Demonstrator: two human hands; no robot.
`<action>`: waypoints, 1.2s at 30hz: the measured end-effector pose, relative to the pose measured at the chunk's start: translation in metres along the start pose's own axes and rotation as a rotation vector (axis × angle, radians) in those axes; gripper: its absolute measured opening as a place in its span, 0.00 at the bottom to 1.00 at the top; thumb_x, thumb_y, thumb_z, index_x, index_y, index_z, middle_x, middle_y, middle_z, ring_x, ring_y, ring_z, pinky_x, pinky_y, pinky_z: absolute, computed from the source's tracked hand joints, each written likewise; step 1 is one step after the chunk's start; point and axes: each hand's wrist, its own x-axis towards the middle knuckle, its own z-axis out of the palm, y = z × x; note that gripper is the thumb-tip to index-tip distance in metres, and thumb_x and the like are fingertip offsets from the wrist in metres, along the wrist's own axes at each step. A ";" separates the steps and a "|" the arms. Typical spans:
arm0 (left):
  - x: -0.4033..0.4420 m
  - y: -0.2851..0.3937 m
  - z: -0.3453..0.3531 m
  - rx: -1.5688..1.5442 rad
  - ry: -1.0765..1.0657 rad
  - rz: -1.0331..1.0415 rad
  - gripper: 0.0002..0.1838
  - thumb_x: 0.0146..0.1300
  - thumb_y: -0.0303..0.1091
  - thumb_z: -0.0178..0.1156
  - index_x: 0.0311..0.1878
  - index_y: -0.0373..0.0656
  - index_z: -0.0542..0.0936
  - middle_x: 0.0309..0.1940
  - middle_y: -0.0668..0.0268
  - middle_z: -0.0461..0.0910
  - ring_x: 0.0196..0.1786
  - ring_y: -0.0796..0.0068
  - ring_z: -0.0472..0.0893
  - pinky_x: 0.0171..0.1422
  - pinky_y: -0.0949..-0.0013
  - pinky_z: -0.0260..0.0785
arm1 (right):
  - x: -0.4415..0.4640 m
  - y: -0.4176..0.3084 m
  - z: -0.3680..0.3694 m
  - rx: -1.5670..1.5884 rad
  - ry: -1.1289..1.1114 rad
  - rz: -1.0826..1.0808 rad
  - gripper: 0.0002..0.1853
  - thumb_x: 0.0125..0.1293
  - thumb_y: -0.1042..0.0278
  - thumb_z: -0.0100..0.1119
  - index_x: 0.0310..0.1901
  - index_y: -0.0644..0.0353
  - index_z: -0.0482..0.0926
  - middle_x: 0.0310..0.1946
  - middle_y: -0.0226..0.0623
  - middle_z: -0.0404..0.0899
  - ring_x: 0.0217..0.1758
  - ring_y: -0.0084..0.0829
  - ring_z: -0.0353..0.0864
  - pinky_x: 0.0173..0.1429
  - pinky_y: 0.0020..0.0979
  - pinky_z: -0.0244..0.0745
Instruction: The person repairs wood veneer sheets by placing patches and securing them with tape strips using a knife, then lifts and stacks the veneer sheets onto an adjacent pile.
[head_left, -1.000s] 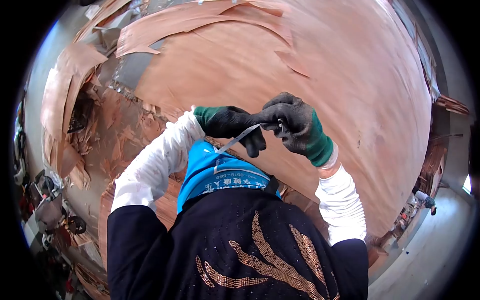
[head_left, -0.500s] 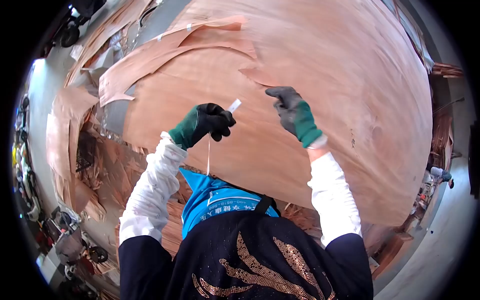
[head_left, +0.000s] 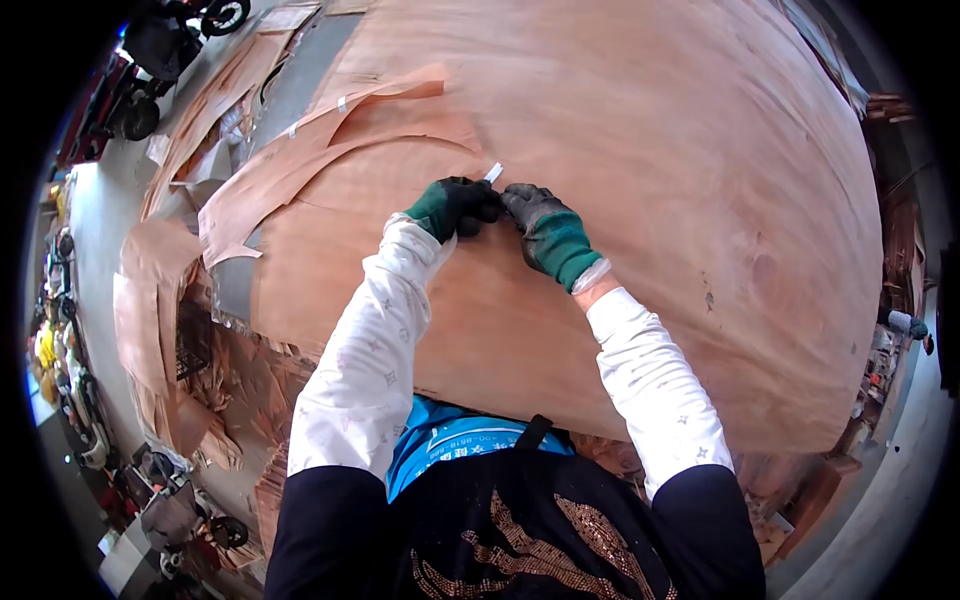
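Note:
A short strip of white tape (head_left: 494, 172) sticks up from the closed fingers of my left hand (head_left: 460, 207), gloved in black and green. Right beside it, my right hand (head_left: 545, 228) has its gloved fingers bent together, their tips close to the left fingertips; whatever they pinch is too small to make out. Both hands are over a broad reddish wood veneer sheet (head_left: 640, 200). Up and to the left lies a torn, curved veneer strip (head_left: 300, 150) with small white tape pieces on it.
Loose veneer scraps (head_left: 160, 300) hang at the left, beside a dark crate (head_left: 192, 338). Parked scooters (head_left: 150, 50) stand at the upper left. A blue apron (head_left: 460, 437) covers my waist at the sheet's near edge. Another person (head_left: 905, 324) shows at the far right.
My hands were together over the apron, then parted, and now meet again farther forward over the sheet. The tape's long tail toward the apron is no longer visible.

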 end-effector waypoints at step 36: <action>-0.321 -0.012 -0.170 0.002 0.768 0.673 0.19 0.71 0.40 0.54 0.59 0.39 0.77 0.37 0.65 0.86 0.32 0.81 0.82 0.28 0.81 0.65 | 0.009 -0.023 0.052 -1.028 -0.152 -0.156 0.30 0.63 0.67 0.53 0.69 0.46 0.66 0.65 0.45 0.67 0.44 0.40 0.76 0.30 0.40 0.72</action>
